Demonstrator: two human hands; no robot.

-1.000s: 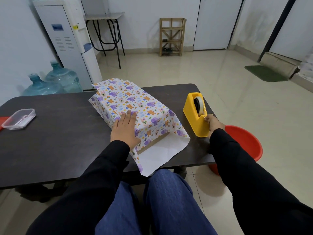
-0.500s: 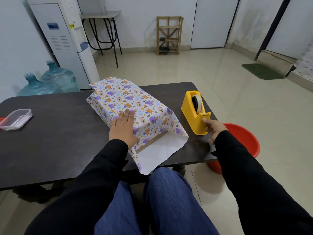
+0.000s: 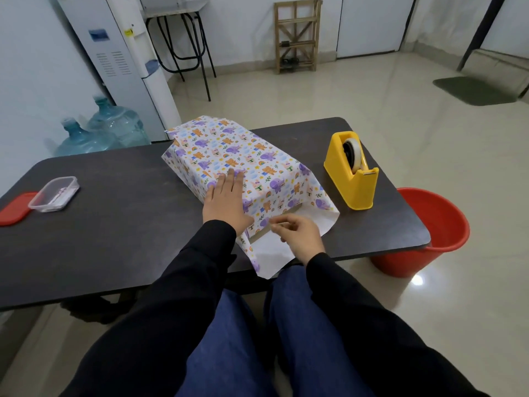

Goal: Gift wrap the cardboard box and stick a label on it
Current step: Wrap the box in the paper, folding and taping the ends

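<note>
The cardboard box (image 3: 287, 212) lies on the dark table (image 3: 128, 230), covered by animal-print wrapping paper (image 3: 246, 156). Only a brown strip of the box shows at the near, unfolded end, where white paper flaps hang over the table edge. My left hand (image 3: 229, 202) presses flat on the paper on top of the box. My right hand (image 3: 297, 236) hovers at the near end of the box, its thumb and fingers pinching a short strip of clear tape (image 3: 279, 222). A yellow tape dispenser (image 3: 352, 179) stands to the right of the box.
A clear plastic container (image 3: 54, 193) and a red lid (image 3: 13, 207) sit at the table's left end. A red bucket (image 3: 435, 233) stands on the floor by the right end. Water jugs (image 3: 114, 127) and a dispenser (image 3: 120, 58) are behind the table.
My right hand left the tape dispenser and came left to the near end of the box with a strip of tape. My left hand stayed pressed on the paper.
</note>
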